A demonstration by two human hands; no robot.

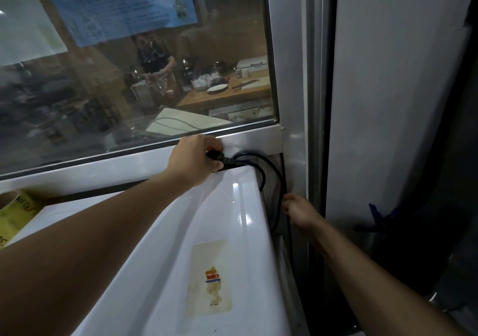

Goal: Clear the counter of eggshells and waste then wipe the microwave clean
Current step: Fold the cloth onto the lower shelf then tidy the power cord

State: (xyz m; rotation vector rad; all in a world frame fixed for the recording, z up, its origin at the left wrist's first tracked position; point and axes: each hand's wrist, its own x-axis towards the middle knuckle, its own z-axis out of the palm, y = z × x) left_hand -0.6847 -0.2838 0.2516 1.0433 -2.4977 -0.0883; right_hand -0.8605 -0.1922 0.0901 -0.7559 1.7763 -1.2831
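Note:
The white microwave [207, 245] fills the lower middle, seen from above, with a worn sticker [210, 280] on its top. My left hand [195, 161] reaches over its back edge and grips the black plug [219, 159] of the power cord [274, 180]. The cord loops down the gap between the microwave's right side and the metal frame. My right hand [300, 212] is down in that gap, fingers at the cord; whether it pinches the cord is unclear.
A glass window [129, 77] with a metal frame [292, 128] stands right behind the microwave. A yellow tape roll [15, 214] lies at the left on the microwave. A grey panel [388, 102] rises at the right.

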